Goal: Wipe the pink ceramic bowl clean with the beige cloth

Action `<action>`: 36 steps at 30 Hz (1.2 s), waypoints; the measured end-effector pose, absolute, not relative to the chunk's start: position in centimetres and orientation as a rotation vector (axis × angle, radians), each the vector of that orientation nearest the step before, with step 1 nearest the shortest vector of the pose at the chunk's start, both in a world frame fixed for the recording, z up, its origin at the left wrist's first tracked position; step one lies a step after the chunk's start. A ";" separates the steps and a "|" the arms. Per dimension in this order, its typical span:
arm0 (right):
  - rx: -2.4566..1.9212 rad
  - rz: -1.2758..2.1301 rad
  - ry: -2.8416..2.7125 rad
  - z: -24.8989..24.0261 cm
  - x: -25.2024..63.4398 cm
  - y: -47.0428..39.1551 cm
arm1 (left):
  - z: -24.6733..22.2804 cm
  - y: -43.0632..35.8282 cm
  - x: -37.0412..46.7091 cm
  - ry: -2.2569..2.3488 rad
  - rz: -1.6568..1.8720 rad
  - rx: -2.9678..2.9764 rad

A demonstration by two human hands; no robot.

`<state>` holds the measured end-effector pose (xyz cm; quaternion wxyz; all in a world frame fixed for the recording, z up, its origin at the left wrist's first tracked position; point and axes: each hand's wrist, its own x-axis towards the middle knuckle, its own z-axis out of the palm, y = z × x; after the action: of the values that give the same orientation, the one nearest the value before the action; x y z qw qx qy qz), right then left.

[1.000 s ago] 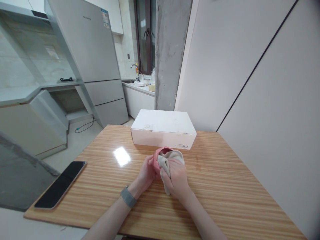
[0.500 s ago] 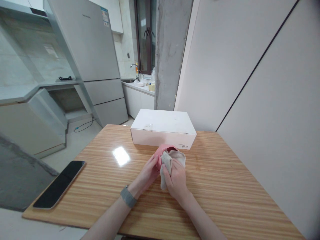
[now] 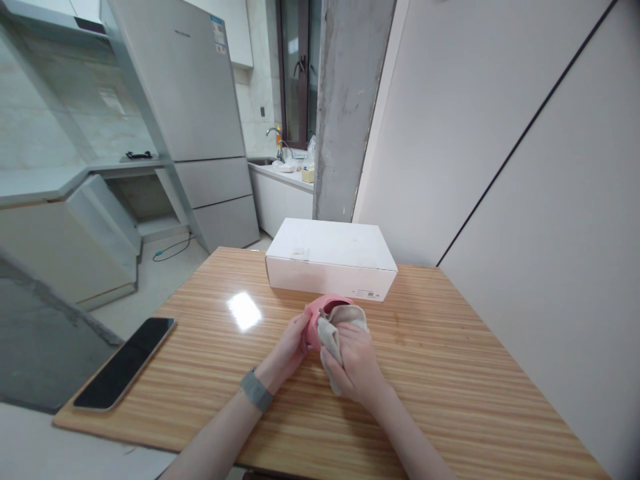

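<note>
My left hand (image 3: 291, 343), with a grey band on its wrist, is closed round the left side of a pink round container (image 3: 314, 319), perhaps a bowl or cup. The container is tilted, its dark opening facing right and toward me. A greyish-beige cloth (image 3: 329, 331) is bunched in my right hand (image 3: 354, 360), which presses it at the opening. Part of the cloth spreads over the rim, and another part hangs below my fingers. The fingertips of my right hand are hidden by the cloth.
Just behind my hands a white cardboard box (image 3: 333, 263) lies on the wood-grain table (image 3: 450, 387). A black-screened phone or tablet (image 3: 125, 363) rests near the left edge. Beyond stand a fridge (image 3: 200, 113), a sink counter (image 3: 280, 190) and a grey pillar (image 3: 347, 107).
My right hand has shifted slightly lower and turned with the cloth. The pink container has moved a little left and tilted. The whole view has shifted slightly.
</note>
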<state>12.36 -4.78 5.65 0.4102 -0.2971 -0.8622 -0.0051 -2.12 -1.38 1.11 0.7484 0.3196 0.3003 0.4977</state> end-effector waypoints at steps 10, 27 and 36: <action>-0.847 -0.156 -2.154 5.2 12.2 -4.8 | 1.2 -1.1 -2.3 0.554 0.972 0.595; -1.122 0.324 -1.718 4.0 11.9 -4.7 | 2.0 -2.4 -1.6 0.486 0.991 0.604; -1.102 0.223 -1.799 4.0 11.3 -4.5 | 1.7 -2.2 -1.4 0.501 1.064 0.645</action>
<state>11.30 -4.46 4.02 0.4882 -0.4532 -0.7401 0.0919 -1.39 -2.17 1.67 0.7835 0.2988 0.2320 0.4931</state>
